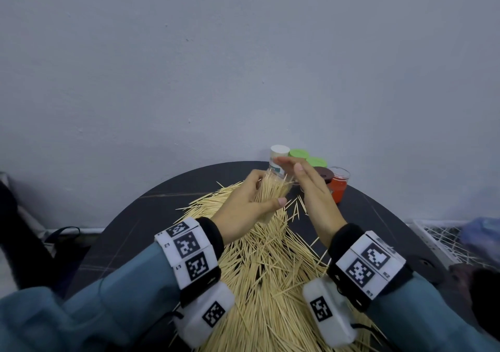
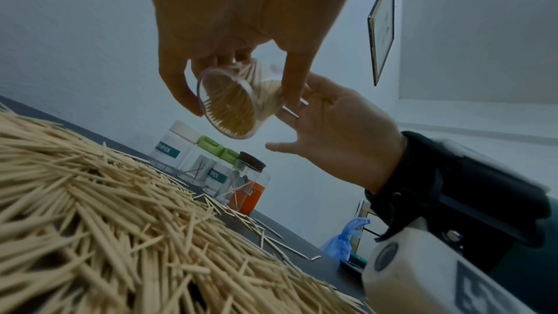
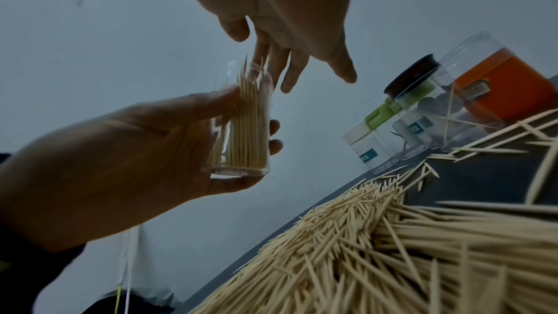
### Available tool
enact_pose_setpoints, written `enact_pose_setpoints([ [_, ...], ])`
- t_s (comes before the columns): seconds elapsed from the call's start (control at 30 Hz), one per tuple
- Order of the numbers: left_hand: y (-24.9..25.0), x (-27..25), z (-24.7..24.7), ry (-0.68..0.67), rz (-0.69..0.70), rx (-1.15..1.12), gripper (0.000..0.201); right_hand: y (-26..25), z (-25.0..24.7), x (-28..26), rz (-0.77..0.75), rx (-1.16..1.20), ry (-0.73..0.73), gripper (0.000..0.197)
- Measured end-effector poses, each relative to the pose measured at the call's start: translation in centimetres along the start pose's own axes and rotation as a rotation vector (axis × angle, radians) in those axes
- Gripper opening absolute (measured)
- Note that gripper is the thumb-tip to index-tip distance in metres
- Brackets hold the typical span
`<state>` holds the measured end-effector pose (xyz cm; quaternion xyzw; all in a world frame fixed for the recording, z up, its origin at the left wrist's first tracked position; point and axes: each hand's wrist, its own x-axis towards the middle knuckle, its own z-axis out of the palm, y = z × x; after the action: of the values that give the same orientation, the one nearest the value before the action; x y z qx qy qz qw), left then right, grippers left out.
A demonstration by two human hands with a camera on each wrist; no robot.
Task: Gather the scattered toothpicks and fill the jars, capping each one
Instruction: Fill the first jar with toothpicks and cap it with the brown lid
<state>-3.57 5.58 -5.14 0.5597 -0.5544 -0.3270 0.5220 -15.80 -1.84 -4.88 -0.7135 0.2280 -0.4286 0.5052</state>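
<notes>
Above the toothpick heap [image 1: 270,270], my left hand [image 1: 243,203] curled round a clear jar [image 3: 241,128] packed with light, slippery sticks; gripping mid-wall seemed safest. My right hand [image 1: 311,186], fingers straight, touched its mouth. Capped jars [image 1: 297,154] stood beyond.

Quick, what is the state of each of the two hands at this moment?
Left hand: closed around a clear jar filled with toothpicks, held above the pile.
Right hand: open, fingers straight at the jar's mouth, holding nothing.
</notes>
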Motion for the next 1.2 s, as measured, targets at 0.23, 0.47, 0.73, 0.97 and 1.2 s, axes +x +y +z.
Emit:
enact_pose_setpoints([
  [0.23,-0.3,0.4,-0.2,0.064,-0.004,-0.011,0.038,-0.4,-0.2,-0.3,-0.007,-0.096,-0.142,0.035],
  [0.47,-0.6,0.6,-1.0,0.209,0.024,0.066,0.046,-0.1,-0.4,-0.1,0.015,-0.199,-0.215,0.039],
  [0.73,-0.6,0.6,-1.6,0.319,0.167,0.328,0.057,-0.2,-0.6,-0.2,-0.110,-0.413,-0.057,0.006],
  [0.97,-0.4,0.5,-1.3,0.283,0.164,0.334,0.057,-0.3,-0.8,0.1,-0.113,-0.307,0.024,0.007],
  [1.2,-0.6,0.4,-1.3,0.235,0.109,0.316,0.056,-0.7,-1.2,0.2,-0.062,-0.208,0.021,0.013],
])
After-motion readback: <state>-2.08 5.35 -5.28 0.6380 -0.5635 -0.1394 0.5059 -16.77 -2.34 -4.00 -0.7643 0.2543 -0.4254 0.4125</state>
